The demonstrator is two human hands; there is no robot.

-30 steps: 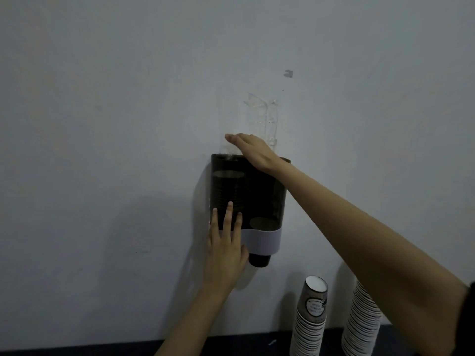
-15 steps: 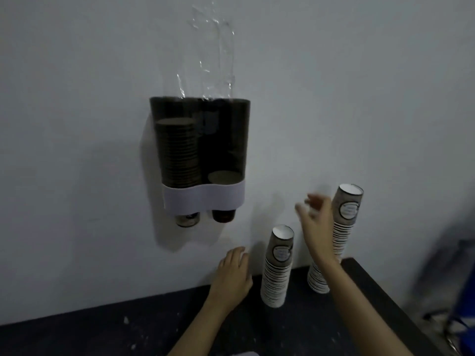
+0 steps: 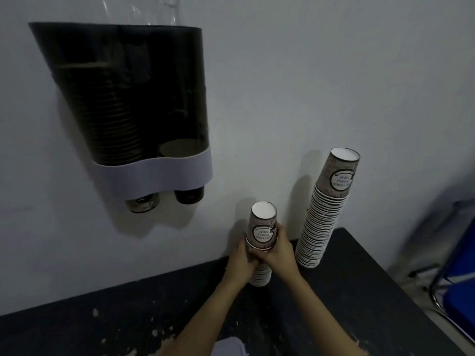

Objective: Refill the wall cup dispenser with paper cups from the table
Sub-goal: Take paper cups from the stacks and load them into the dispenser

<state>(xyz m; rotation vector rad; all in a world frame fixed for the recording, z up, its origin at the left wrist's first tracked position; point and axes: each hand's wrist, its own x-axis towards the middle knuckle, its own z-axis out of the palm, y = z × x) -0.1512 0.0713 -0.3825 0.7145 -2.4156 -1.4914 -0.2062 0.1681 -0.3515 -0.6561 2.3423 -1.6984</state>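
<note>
Two hands are wrapped around the short stack of upside-down paper cups (image 3: 261, 242) that stands on the dark table (image 3: 359, 291), close to the wall. The left hand (image 3: 240, 260) squeezes the stack from the left, and the right hand (image 3: 279, 253) squeezes it from the right, just under the top cup with the round label. Both hands are closed on the cups, and the bottom of the stack looks like it touches the table.

To do this step well, I think the hands should hold low and firm, so no cups slip off the bottom. Lift straight up, slowly, and keep the stack from bending.

Just to the right stands a taller stack of the same paper cups (image 3: 323, 214), leaning a little. It is near enough to bump, so the right elbow should stay clear of it.

Up on the wall, to the left and higher, hangs the dark see-through cup dispenser with a white band (image 3: 144, 98). Its left tube looks nearly full. Its right tube looks almost empty, so that is likely where these cups should go, dropped in from the open top.
</note>
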